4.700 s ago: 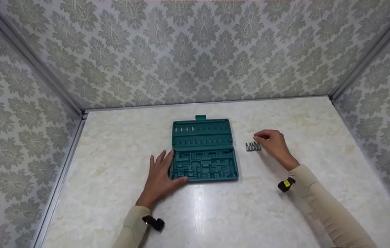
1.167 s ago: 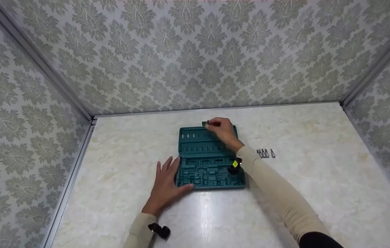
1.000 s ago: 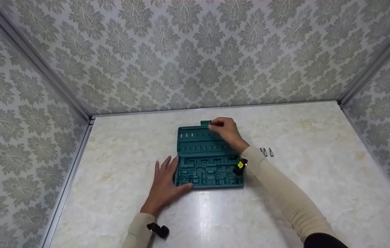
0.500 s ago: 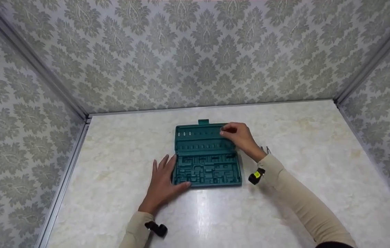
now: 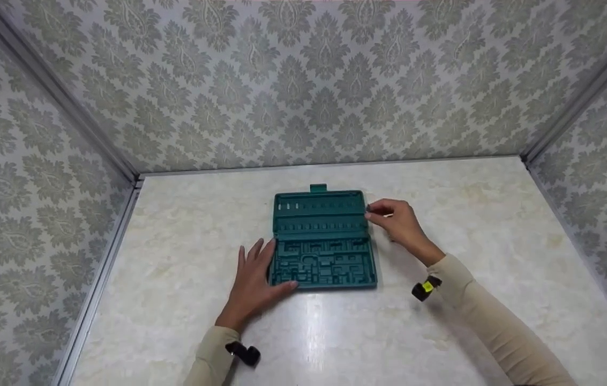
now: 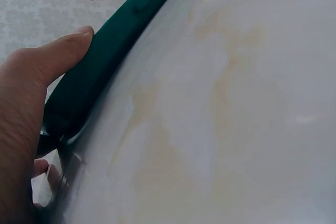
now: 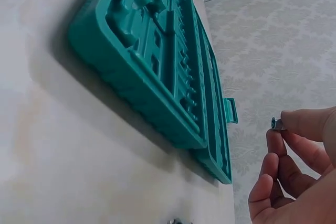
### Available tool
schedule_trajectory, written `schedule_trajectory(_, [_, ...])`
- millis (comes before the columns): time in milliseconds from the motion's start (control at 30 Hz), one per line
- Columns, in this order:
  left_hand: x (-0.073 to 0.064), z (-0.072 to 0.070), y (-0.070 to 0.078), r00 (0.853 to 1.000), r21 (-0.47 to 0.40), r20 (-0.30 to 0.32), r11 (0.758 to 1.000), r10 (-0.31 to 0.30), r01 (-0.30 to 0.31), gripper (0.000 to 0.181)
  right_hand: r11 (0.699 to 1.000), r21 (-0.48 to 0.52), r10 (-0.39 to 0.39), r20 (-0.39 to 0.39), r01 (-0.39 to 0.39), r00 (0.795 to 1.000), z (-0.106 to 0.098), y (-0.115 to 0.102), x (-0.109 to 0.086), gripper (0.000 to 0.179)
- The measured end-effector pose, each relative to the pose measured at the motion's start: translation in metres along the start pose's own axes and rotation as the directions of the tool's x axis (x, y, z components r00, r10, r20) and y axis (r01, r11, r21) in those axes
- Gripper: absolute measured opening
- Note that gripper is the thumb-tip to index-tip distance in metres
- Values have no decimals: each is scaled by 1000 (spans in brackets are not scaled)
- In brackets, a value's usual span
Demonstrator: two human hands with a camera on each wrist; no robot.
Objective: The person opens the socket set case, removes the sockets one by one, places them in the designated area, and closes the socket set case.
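Observation:
An open teal tool case (image 5: 322,236) with moulded slots lies on the table, its lid part at the back. Three small pale metal bits (image 5: 288,206) stand in the left end of its top row. My left hand (image 5: 255,284) rests against the case's left side, fingers spread and thumb on the front edge (image 6: 68,56). Just beyond the lid's right edge, my right hand (image 5: 397,222) pinches a small metal screwdriver bit (image 7: 277,124) between thumb and forefinger. At the bottom of the right wrist view, tips of metal bits (image 7: 177,221) show on the table; my right hand hides them in the head view.
The case's latch tab (image 5: 318,188) sticks out at the back. The pale marbled table (image 5: 185,225) meets patterned wall panels (image 5: 324,80) behind and at both sides. Each sleeve carries a black wrist camera, one at the left (image 5: 243,353) and one at the right (image 5: 426,288).
My right hand moved from the loose bits to the lid, then carried a bit rightward off the case. The top row went from several bits to three. My left hand stayed at the case.

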State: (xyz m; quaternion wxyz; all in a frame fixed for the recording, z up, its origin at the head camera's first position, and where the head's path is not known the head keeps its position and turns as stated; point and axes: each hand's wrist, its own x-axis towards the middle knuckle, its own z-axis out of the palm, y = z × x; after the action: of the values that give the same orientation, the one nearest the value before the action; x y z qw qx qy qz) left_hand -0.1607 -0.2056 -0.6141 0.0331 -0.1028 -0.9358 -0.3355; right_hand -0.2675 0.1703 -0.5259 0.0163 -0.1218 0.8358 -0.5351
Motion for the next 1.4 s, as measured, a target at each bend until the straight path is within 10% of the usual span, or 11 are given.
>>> schedule_trajectory(833, [3, -1, 4, 999, -3, -3, 999, 33, -33, 121, 982, -70, 162, -152, -174, 975, -90, 55, -56, 36])
schedule_trajectory(1400, [-1, -1, 2, 999, -40, 8, 999, -37, 37, 122, 948, -182, 228, -182, -261, 956, -89, 83, -65, 21])
